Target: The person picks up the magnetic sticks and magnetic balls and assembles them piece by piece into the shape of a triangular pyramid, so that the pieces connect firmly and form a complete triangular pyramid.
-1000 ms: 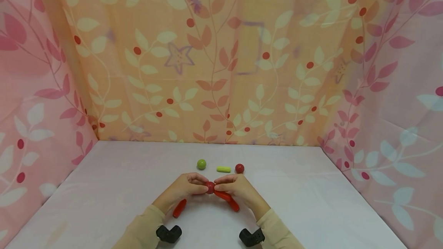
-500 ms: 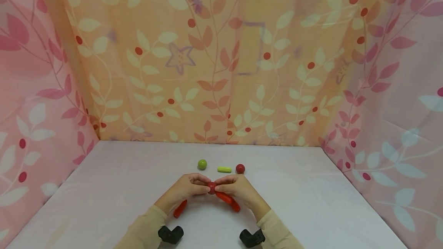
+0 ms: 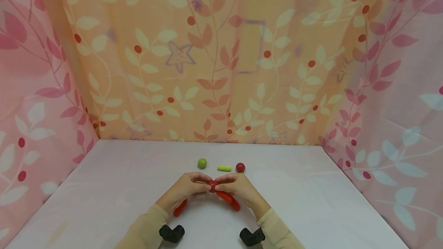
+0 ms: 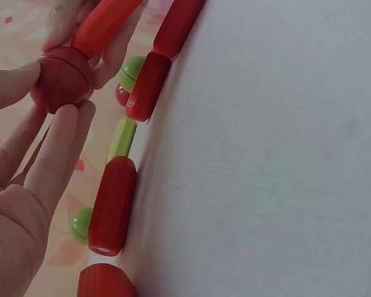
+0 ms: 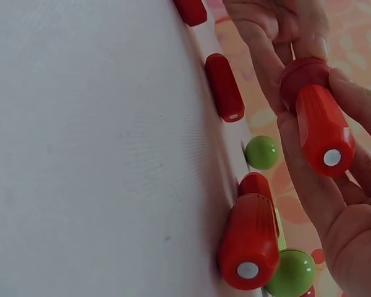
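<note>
Red ball (image 4: 63, 83), clear of the surface (image 3: 114, 187), is held between the two hands at practically the same spot as a second ago; no new grasp is evident, so the ball-and-rod work appears to stand at the same stage. Fingers of the left hand (image 3: 187, 188) pinch the ball from one side; those of the right hand (image 3: 240, 189) grasp it from the other, alongside a held red rod (image 5: 324, 127) whose far end meets it. Security of that joint cannot be told. Beyond the hands lie a green ball (image 3: 202, 163), a yellow-green rod (image 3: 224, 168) and a second red ball (image 3: 240, 167); the wrist views add a second green ball (image 5: 290, 272). Obstructions noted: loose red rods (image 4: 113, 207) near the hands, some hidden from the head view
</note>
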Available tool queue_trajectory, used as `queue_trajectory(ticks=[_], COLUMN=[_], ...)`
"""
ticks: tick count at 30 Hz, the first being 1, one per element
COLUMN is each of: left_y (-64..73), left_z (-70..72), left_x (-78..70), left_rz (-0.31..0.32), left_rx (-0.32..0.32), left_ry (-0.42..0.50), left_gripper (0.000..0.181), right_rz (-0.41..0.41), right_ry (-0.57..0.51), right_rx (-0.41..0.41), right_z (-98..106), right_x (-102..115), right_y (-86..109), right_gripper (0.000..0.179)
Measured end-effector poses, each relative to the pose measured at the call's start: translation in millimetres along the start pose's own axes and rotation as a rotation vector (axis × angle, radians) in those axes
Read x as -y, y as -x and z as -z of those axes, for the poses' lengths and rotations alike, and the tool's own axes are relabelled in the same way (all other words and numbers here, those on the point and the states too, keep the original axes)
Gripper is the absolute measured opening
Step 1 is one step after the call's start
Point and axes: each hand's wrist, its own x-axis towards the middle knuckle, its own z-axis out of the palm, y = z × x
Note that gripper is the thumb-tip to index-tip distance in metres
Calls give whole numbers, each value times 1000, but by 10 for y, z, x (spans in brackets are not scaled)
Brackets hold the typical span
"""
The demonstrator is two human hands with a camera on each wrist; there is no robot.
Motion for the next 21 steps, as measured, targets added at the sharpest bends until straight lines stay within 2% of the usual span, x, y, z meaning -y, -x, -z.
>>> queue_trajectory(ticks=[7, 11, 14, 18, 21], left_y=[29, 52, 83, 134, 176], left_z=[-2, 13, 65, 171, 238], left_x=[-64, -123, -140, -136, -136], left_rz=[3, 32, 55, 68, 86], left_rx=[-3, -32, -59, -78, -100], left_ry=[-16, -75, -112, -111, -154], left_gripper=[36, 39, 40, 37, 33], right_rz=[-19, -27, -46, -62, -63], right_ry=[11, 3, 17, 28, 12], right_rx=[-9, -22, -47, -81, -94], right_z=[5, 7, 10, 19, 23], right_x=[1, 9, 18, 44, 56], right_y=[-3, -4, -2, 12, 17], right_gripper=[32, 34, 35, 36, 36])
